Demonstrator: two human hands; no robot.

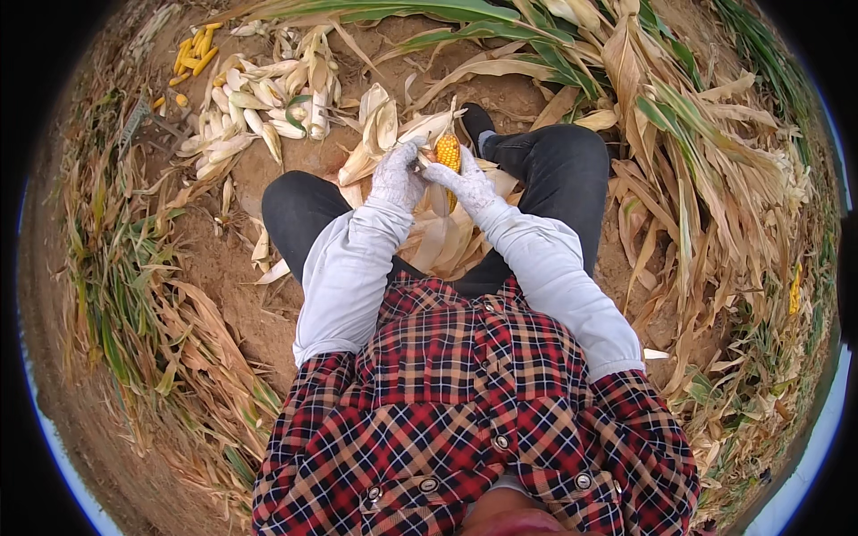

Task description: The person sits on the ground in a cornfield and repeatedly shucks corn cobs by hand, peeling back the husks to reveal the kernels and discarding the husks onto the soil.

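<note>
Between my gloved hands is a yellow ear of corn point(448, 153), partly bare, with pale husk point(439, 124) peeled back around its far end. My right hand point(471, 182) grips the ear from the right, thumb across its front. My left hand point(400, 175) is closed at the ear's left side on pale husk leaves; its fingertips are partly hidden. Both hands wear whitish knit gloves below white sleeve covers. Under them, loose dry husks point(436, 244) cover the ground between my bent legs.
A heap of ears in pale husks point(248, 110) lies ahead on the left, with bare yellow ears point(196, 50) beyond. Cut corn stalks with dry leaves point(690, 147) are piled on the right. More stalks point(194, 342) lie at left on brown soil point(221, 261).
</note>
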